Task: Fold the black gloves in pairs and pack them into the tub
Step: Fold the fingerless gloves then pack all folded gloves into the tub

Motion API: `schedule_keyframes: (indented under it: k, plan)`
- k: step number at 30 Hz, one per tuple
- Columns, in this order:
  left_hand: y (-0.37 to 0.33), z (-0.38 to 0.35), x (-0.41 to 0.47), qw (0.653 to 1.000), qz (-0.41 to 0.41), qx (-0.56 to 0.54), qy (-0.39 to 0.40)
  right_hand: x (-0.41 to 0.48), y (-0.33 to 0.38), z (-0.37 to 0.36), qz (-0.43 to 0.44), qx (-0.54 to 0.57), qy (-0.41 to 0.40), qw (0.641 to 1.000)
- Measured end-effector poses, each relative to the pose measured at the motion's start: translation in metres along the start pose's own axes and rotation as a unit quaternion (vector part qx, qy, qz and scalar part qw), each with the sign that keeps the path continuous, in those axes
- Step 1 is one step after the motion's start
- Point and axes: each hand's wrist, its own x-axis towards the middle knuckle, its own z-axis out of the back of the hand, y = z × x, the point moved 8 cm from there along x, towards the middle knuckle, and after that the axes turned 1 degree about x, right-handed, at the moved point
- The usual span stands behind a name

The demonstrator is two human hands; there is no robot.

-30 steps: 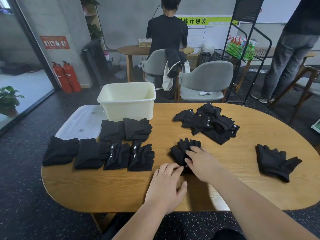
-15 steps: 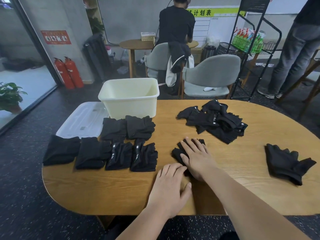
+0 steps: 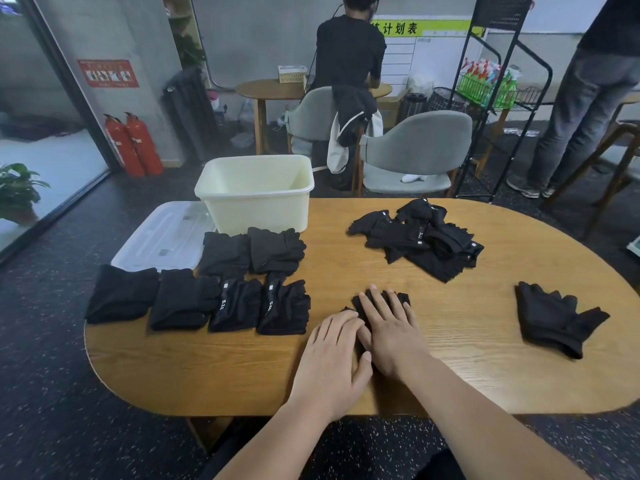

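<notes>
Glove pair [image 3: 401,298] lies on the table [image 3: 207,368], nearer the viewer than the tub [image 3: 256,213] and to its right, mostly covered. Right hand [image 3: 391,327] presses flat on it, fingers straight and spread. Left hand [image 3: 332,355] lies flat alongside, fingertips at the pair's edge.

Risk: the soft fabric may spring open, or the 2 layers may slide apart, if 1 hand lifts first. 6 folded pairs [image 3: 273,251] sit just in front of the tub, and a careless sweep could disturb them.

Loose heap [image 3: 415,237] lies right of the tub, with another glove [image 3: 554,317] farther right. Lid [image 3: 162,237] lies left of the tub. The table is oval wood. Behind the tub are 2 grey chairs [image 3: 415,147] and 2 red extinguishers [image 3: 133,143].
</notes>
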Motion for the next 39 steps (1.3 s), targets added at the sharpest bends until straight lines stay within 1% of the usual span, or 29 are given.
schedule_keyframes:
  k: [2,4,7,9,11,12,14,16,20,23,26,33,36,39]
  plan:
    - [-0.004,0.002,-0.001,1.0,-0.013,-0.007,-0.01,-0.008,0.001,0.007,0.009,0.041,-0.027,0.999]
    - [-0.006,0.003,-0.003,1.0,-0.022,0.001,-0.017,-0.018,-0.003,0.024,0.03,0.113,-0.098,0.988]
    - [-0.005,0.002,-0.005,0.999,-0.026,0.015,-0.021,-0.043,-0.021,0.048,0.046,0.208,-0.214,0.953]
    - [-0.01,0.0,-0.005,0.998,-0.056,0.028,-0.01,-0.061,-0.037,0.053,0.045,0.231,-0.255,0.938]
    - [-0.016,-0.006,-0.005,0.994,-0.093,0.058,0.018,-0.073,-0.043,0.044,0.072,0.179,-0.254,0.948]
    - [-0.017,-0.01,-0.005,0.992,-0.098,0.073,0.035,-0.075,-0.044,0.036,0.094,0.149,-0.242,0.954]
    - [-0.014,-0.016,-0.003,0.99,-0.078,0.089,0.071,-0.077,-0.046,0.021,0.127,0.132,-0.22,0.958]
    - [-0.01,-0.018,-0.001,0.991,-0.056,0.087,0.082,-0.079,-0.05,0.016,0.124,0.156,-0.217,0.956]
    - [-0.004,-0.019,0.001,0.994,-0.037,0.066,0.076,-0.088,-0.054,0.021,0.108,0.216,-0.224,0.944]
    - [0.001,-0.018,0.004,0.996,-0.021,0.047,0.068,-0.09,-0.052,0.024,0.126,0.184,-0.233,0.947]
    - [0.005,-0.019,0.006,0.997,-0.017,0.042,0.065,-0.087,-0.052,0.023,0.12,0.158,-0.232,0.952]
    - [0.008,-0.015,0.006,0.999,0.009,-0.004,0.051,-0.086,-0.057,0.025,0.11,0.182,-0.276,0.937]
    - [0.008,-0.012,0.005,0.999,0.0,-0.003,0.036,-0.088,-0.063,0.027,0.082,0.22,-0.269,0.934]
    - [0.009,-0.007,0.005,1.0,-0.002,-0.015,-0.008,-0.091,-0.07,0.031,0.041,0.297,-0.239,0.924]
